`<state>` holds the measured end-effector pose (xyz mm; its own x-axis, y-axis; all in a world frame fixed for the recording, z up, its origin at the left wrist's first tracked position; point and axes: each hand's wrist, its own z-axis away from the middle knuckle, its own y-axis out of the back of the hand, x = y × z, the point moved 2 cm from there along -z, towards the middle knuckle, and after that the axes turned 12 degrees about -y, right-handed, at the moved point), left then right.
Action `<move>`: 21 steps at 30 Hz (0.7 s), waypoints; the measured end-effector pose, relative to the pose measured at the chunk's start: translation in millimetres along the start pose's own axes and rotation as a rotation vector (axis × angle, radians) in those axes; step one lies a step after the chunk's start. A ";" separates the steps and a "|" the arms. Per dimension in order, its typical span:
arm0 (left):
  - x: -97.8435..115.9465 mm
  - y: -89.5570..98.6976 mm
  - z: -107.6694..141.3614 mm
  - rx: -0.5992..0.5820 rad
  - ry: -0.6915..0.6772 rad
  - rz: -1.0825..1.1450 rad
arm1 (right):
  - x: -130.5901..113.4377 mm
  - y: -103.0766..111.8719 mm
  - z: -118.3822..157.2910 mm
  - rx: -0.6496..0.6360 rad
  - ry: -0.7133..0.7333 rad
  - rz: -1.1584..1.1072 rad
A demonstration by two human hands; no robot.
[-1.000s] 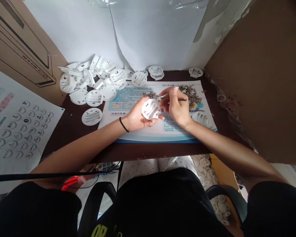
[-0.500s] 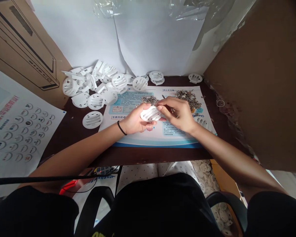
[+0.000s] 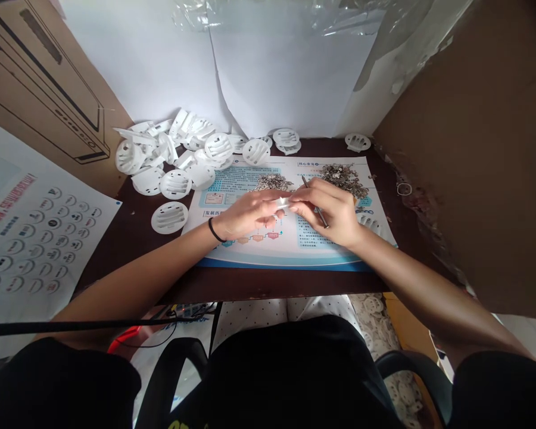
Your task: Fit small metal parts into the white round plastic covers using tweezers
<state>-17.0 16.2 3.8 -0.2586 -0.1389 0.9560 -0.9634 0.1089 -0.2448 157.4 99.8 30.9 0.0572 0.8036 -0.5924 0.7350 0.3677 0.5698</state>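
you are cupping the white plastic holder [image 3: 282, 203] in your left hand [image 3: 250, 214], its long axis mostly hidden, while your right hand [image 3: 328, 211] is pinching the tweezers [image 3: 305, 182] just beside it.

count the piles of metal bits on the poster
2. One pile lies above the left hand, the other above the right hand, near the poster's top edge. Others may hide under the hands.
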 end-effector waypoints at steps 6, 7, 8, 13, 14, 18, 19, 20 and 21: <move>2.8 -15.6 1.3 -0.025 0.254 0.178 | 4.1 4.2 -7.0 -0.075 -0.350 -0.087; 3.3 -14.5 0.8 0.000 0.263 0.205 | 7.1 9.1 -9.2 -0.086 -0.362 -0.063; 3.8 -12.1 0.0 0.034 0.259 0.231 | 10.9 14.7 -11.3 -0.084 -0.365 -0.015; 8.4 4.1 -5.1 0.248 0.119 0.359 | 29.6 22.8 -13.2 -0.231 -0.339 0.436; 9.0 5.3 -5.5 0.259 0.108 0.376 | 30.3 18.4 -11.4 -0.281 -0.337 0.513; 9.1 3.4 -5.3 0.241 0.100 0.390 | 21.8 -4.3 -3.7 -0.446 -0.311 0.699; 8.6 2.6 -5.1 0.242 0.094 0.384 | 19.3 -7.3 -2.8 -0.469 -0.308 0.723; 8.0 2.0 -5.0 0.244 0.088 0.378 | 17.7 -8.2 -2.6 -0.490 -0.309 0.736; 7.3 1.6 -5.0 0.246 0.082 0.373 | 17.2 -6.7 -3.2 -0.507 -0.309 0.730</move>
<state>-20.1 20.3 11.2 -0.5945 -0.0554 0.8022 -0.7959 -0.1017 -0.5968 151.3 112.7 18.7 0.6176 0.7830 -0.0744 0.0690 0.0404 0.9968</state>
